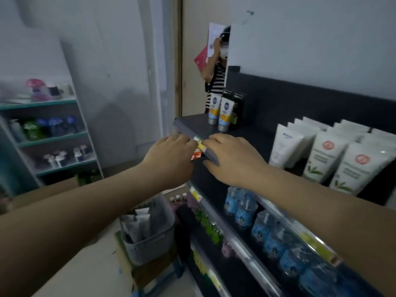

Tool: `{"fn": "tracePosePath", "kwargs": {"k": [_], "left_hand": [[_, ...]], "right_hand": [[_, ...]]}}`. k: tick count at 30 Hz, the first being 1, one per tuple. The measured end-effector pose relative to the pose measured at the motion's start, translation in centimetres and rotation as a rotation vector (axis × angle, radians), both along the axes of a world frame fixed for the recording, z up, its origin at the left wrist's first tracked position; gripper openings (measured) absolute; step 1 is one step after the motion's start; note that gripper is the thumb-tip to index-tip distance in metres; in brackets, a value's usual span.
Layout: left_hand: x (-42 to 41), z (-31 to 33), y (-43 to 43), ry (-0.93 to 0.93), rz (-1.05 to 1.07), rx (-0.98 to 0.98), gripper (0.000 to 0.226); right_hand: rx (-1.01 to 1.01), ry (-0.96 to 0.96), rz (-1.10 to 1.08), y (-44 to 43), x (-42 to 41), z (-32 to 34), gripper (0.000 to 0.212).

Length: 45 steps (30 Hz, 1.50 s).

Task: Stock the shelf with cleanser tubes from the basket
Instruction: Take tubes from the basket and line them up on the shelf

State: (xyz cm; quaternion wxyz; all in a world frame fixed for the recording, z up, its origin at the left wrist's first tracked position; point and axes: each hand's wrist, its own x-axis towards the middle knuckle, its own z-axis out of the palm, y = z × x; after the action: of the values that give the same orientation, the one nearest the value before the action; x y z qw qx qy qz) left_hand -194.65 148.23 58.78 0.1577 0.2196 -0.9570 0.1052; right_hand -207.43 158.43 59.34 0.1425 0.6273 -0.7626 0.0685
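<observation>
Head view: hands, left [171, 155] and right [231, 159], pinch the shelf-edge price tag [201, 146], print unreadable.

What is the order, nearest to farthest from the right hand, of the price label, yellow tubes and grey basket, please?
1. Price label, at the right hand.
2. Yellow tubes, back on the shelf.
3. Grey basket, below left.

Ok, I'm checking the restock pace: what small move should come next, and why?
Probably lower the left hand to the basket for a tube. It and the right hand are both at the label on the shelf edge, with no tube in either; the basket, tubes standing in it, sits below the left arm.
</observation>
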Motion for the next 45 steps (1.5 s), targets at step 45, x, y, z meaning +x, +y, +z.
{"fn": "tracePosePath", "kwargs": {"k": [45], "left_hand": [[3.2, -42.3, -38.5, -0.542, 0.44, 0.843, 0.042]], "right_hand": [[0.802, -0.404, 0.27, -44.3, 1.5, -43.3, 0.044]]}}
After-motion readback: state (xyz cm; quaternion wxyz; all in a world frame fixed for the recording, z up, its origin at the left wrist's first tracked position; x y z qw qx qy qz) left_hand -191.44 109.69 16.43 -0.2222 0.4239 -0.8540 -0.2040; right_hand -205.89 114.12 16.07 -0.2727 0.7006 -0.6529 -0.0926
